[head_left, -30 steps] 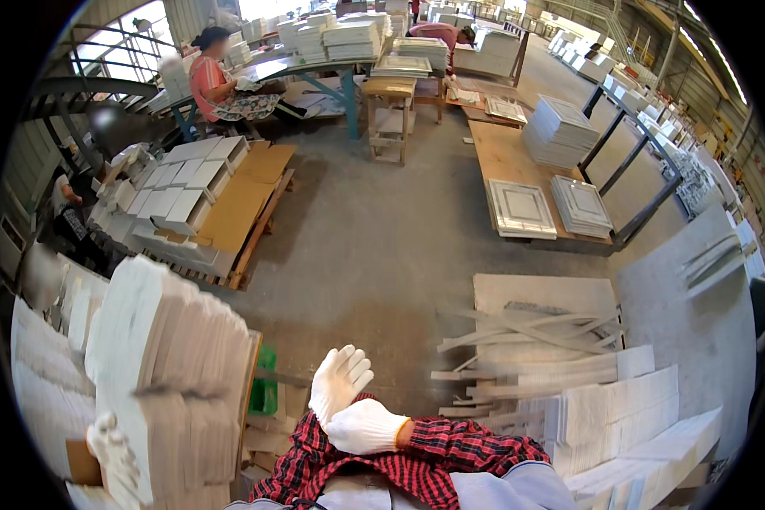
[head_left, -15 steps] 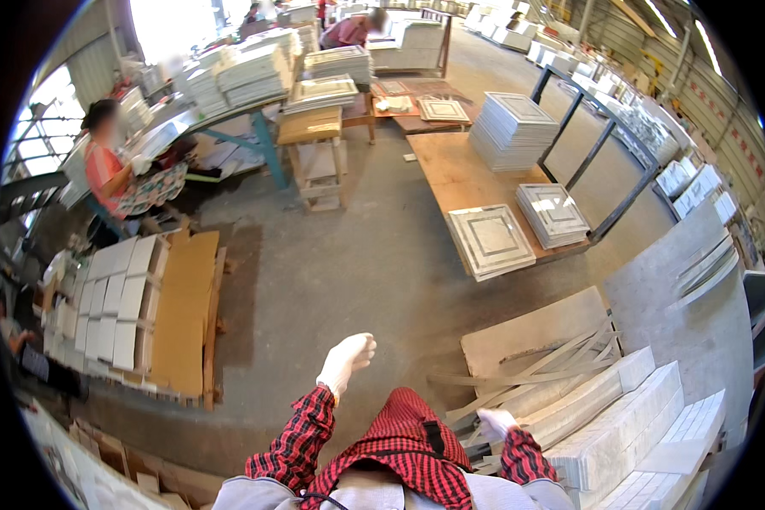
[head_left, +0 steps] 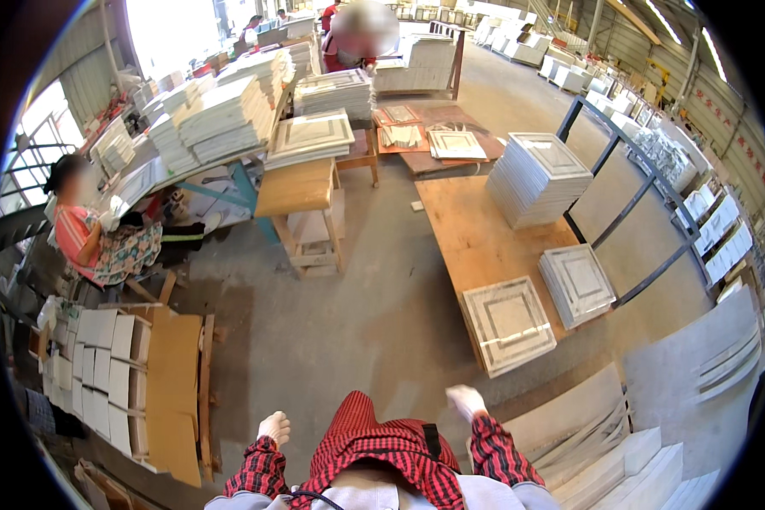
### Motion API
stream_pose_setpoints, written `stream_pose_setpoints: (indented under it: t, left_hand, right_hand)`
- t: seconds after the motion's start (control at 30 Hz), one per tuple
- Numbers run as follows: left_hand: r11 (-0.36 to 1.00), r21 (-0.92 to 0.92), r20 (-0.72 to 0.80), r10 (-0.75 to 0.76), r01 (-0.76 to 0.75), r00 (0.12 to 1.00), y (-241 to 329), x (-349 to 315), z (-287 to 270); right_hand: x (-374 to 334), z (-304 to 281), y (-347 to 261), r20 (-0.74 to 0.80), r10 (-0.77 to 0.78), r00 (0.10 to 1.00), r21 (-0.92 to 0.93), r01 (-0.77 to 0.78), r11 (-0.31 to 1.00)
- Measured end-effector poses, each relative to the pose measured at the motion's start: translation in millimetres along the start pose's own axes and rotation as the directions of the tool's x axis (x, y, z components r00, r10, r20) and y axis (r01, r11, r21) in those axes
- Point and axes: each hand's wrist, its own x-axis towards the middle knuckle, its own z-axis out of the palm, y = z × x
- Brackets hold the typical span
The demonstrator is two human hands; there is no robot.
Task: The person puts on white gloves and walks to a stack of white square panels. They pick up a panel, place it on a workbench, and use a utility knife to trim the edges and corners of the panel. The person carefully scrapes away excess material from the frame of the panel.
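My left hand (head_left: 274,427), in a pale glove, hangs over the floor at lower left of centre. Its fingers are loosely curled with nothing seen in them. My right hand (head_left: 466,401), gloved likewise, is forward and also curled, with no object showing. Both sleeves are red-and-black checked, as is the apron (head_left: 370,433) between them. Nearest ahead of my right hand is a pile of framed-pattern stone tiles (head_left: 508,323) on the front corner of a wooden-topped cart (head_left: 455,217). A shorter tile stack (head_left: 576,285) and a taller tile stack (head_left: 540,180) share that cart.
A dark metal rail (head_left: 646,191) edges the cart. A wooden stand (head_left: 296,197) bears more tiles. At left, a person (head_left: 89,229) sits beside a pallet of white pieces and cardboard (head_left: 172,374). Stone slabs (head_left: 608,467) lie at lower right. Another person (head_left: 357,38) is far ahead.
The cart and stand appear nearer and larger as my view moves forward. My left hand has dropped back; my right hand has swung forward.
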Motion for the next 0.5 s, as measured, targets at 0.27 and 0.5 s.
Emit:
stream_pose_setpoints:
  t: [0.27,0.5]
  left_hand:
    - [0.947,0.314,-0.019,-0.067,0.069,0.998,214,136,143]
    - [0.732,0.618,0.322,0.096,-0.286,0.942,451,296,308]
  right_hand:
    - [294,-88,-17,-0.135,-0.224,0.965,-0.021,0.224,0.974]
    - [302,-89,66,0.655,0.624,0.425,0.548,-0.837,-0.005]
